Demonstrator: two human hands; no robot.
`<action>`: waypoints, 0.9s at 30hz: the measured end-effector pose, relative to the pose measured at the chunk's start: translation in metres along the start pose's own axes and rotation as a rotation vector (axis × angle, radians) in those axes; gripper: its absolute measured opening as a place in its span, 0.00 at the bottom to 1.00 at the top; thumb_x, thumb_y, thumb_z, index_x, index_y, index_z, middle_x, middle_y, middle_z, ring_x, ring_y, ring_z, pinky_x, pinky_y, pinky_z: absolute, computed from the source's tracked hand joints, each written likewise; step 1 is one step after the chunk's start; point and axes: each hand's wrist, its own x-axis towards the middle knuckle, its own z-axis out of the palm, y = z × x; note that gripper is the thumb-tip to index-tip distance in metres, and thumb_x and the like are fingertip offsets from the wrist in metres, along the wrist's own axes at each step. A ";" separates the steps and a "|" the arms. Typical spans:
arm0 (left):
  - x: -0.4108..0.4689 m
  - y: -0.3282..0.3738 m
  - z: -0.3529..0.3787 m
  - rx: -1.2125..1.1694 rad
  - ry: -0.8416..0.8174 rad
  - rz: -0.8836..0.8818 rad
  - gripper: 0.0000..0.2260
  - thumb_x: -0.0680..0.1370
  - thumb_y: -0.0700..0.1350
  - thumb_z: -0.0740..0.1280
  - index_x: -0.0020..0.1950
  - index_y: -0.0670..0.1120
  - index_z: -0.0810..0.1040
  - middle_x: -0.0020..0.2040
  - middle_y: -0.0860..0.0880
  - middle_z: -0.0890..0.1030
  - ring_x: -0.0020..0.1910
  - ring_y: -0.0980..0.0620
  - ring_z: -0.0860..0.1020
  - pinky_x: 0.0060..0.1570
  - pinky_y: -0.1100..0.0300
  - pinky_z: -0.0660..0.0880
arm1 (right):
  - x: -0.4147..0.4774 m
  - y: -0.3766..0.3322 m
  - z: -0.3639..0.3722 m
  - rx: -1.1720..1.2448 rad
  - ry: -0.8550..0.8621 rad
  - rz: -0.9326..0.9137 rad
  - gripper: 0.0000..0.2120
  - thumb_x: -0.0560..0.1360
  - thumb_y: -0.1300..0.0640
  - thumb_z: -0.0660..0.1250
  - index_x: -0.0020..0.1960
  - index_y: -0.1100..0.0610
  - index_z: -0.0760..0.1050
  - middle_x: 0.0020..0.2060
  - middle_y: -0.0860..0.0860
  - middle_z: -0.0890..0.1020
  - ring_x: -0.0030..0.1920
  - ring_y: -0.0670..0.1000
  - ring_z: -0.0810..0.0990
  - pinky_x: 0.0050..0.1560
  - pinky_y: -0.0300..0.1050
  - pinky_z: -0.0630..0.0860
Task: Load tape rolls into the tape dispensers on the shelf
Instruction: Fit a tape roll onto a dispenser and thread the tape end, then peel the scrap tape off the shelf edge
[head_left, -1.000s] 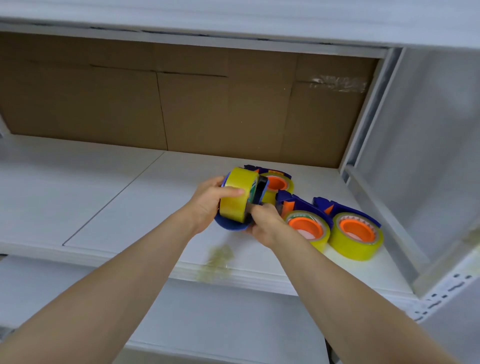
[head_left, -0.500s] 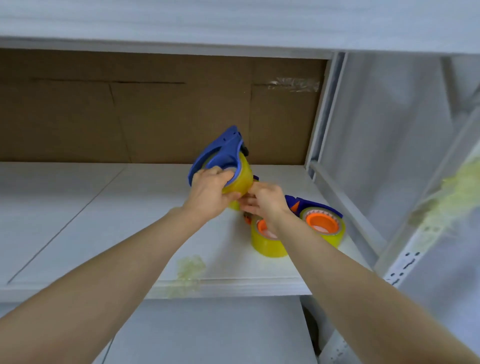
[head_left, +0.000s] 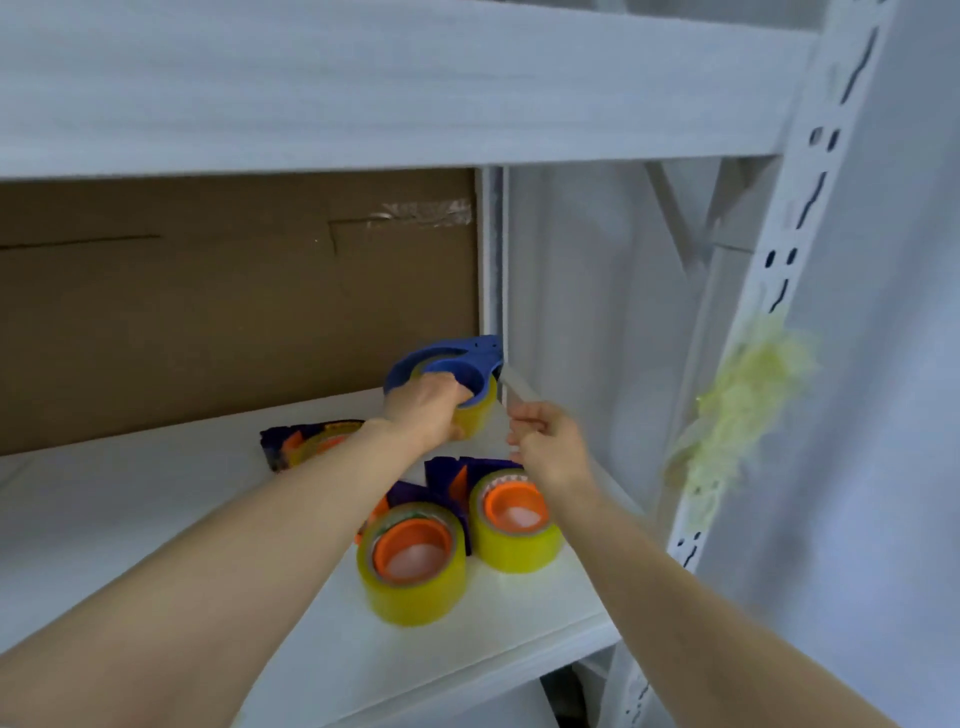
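Above the shelf (head_left: 156, 519), close to its rear right post (head_left: 491, 260), I have the blue dispenser (head_left: 457, 358) lifted clear of the board. My left hand (head_left: 426, 410) has its fingers curled round the dispenser's frame and against the yellow roll (head_left: 475, 415) seated in it. My right hand (head_left: 550, 447) sits just right of and below the dispenser, thumb and fingertips pinched together on the end of a clear strip (head_left: 519, 387). The strip runs taut from the dispenser's mouth down to that pinch. The picture is soft there, so I cannot tell how much of the tape end is between the fingers.

I judge the step to be threading: drawing the free end out through the mouth so the roll is ready to use. To do it well I would pull in line with the mouth, not sideways, so the strip stays flat and does not fold on itself. I would hold the roll firm with the left fingers so it cannot slip off its hub. The strip passes very near the post, and tape that brushes it will stick, so I would turn the dispenser a little away from the post.

Below the dispenser, three others lie on the shelf with rolls in them: the left unit (head_left: 311, 441), the near unit (head_left: 410, 561) and the right unit (head_left: 514, 519). A wad (head_left: 748, 395) of yellowish tape clings to the front upright, well right of the dispenser.
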 end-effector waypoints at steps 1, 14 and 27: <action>0.010 0.003 0.006 -0.014 -0.016 -0.015 0.15 0.77 0.46 0.64 0.64 0.50 0.75 0.57 0.46 0.77 0.56 0.44 0.76 0.44 0.56 0.70 | 0.002 0.003 -0.004 -0.014 0.006 0.002 0.15 0.75 0.67 0.57 0.44 0.49 0.74 0.39 0.47 0.77 0.46 0.52 0.77 0.57 0.54 0.77; 0.049 0.005 0.056 -0.267 -0.293 -0.108 0.10 0.78 0.39 0.59 0.38 0.48 0.74 0.41 0.47 0.76 0.42 0.46 0.74 0.38 0.58 0.66 | 0.005 0.013 -0.009 -0.312 -0.120 0.001 0.16 0.75 0.69 0.57 0.57 0.59 0.76 0.54 0.53 0.79 0.57 0.51 0.77 0.58 0.39 0.71; -0.109 -0.106 0.002 -0.402 -0.028 -0.457 0.10 0.76 0.40 0.65 0.53 0.43 0.83 0.53 0.46 0.82 0.54 0.48 0.79 0.54 0.58 0.74 | -0.073 -0.009 0.113 -0.471 -0.773 -0.352 0.13 0.72 0.70 0.61 0.55 0.65 0.79 0.43 0.53 0.80 0.45 0.50 0.77 0.46 0.37 0.74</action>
